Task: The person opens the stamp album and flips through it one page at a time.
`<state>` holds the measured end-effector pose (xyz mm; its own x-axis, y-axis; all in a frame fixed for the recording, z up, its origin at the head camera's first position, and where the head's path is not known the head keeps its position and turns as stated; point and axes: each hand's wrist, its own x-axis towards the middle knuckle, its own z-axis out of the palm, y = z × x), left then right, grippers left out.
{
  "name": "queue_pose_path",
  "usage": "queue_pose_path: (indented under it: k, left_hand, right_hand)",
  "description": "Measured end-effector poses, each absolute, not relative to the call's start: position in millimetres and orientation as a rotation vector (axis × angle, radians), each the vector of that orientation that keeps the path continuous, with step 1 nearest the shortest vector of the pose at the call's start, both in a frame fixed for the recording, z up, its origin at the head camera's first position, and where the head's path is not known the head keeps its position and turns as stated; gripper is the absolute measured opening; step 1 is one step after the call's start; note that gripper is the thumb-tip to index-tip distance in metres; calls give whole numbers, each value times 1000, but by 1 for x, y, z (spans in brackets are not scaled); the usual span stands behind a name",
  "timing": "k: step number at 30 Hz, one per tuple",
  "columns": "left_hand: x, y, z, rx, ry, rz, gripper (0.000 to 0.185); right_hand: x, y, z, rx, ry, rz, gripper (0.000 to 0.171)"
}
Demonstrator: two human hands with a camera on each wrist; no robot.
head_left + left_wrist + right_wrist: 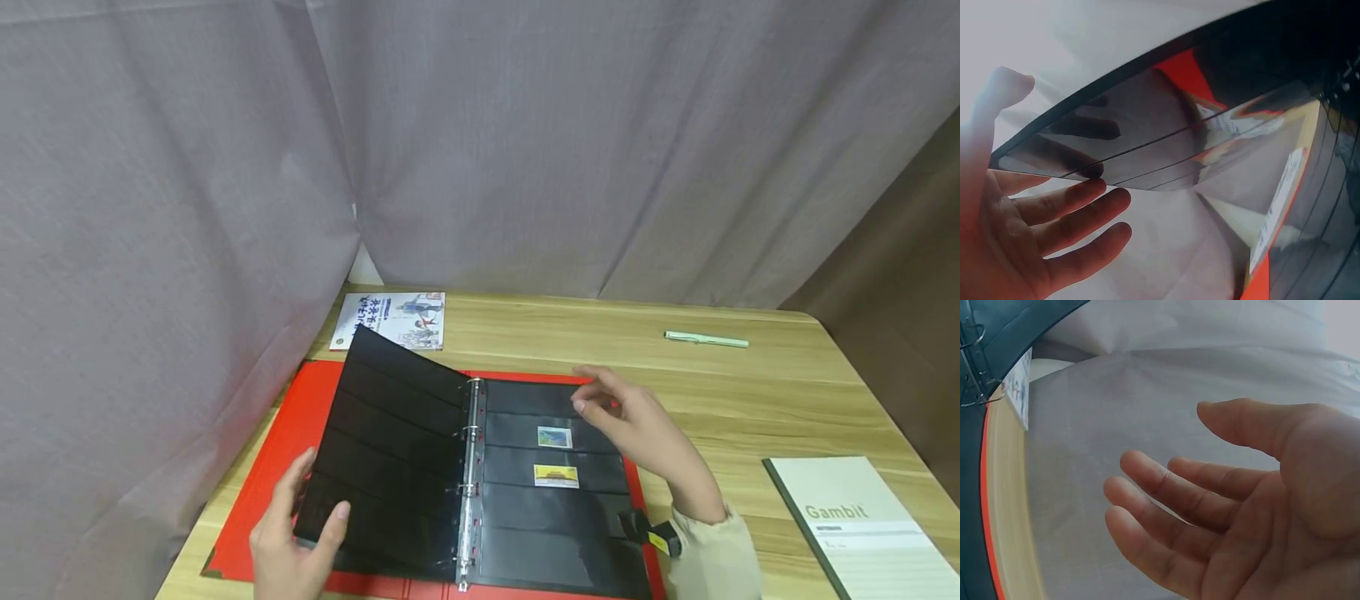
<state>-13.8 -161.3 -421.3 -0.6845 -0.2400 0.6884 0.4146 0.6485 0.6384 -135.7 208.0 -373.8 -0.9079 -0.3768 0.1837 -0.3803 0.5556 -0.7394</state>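
A red ring-binder stamp album (296, 425) lies spread on the table, its metal rings (471, 490) down the middle. One black pocket page (393, 450) stands tilted up on the left side. My left hand (288, 537) is at that page's lower outer edge, fingers fairly straight behind it and thumb apart in front. In the left wrist view the fingertips (1094, 186) meet the page's edge. On the right-hand black page (525, 550) sit a blue-green stamp (555, 437) and a yellow stamp (557, 477). Over that page's upper right corner hovers my right hand (641, 425), holding nothing, fingers loosely bent.
Behind the album lies an illustrated booklet (425, 325), partly covered by the raised page. A light green pen (705, 339) is at the back right, and a notebook (862, 512) at the front right. Grey curtain (525, 167) borders the table's back and left.
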Motion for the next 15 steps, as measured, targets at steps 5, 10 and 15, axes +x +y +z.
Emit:
queue_pose_path:
  k: [5, 10, 15]
  left_hand:
    - [-15, -173, -435, -87, -2085, -1056, 68]
    - [-15, -180, -441, -24, -2107, -1033, 60]
    - [-13, -187, -452, 97, -2183, -1012, 51]
  right_hand:
    - [-144, 212, -383, 641, -2776, 1320, 42]
    - [-151, 214, -391, 613, -2783, 1350, 42]
    - [-159, 218, -401, 578, -2808, 1411, 49]
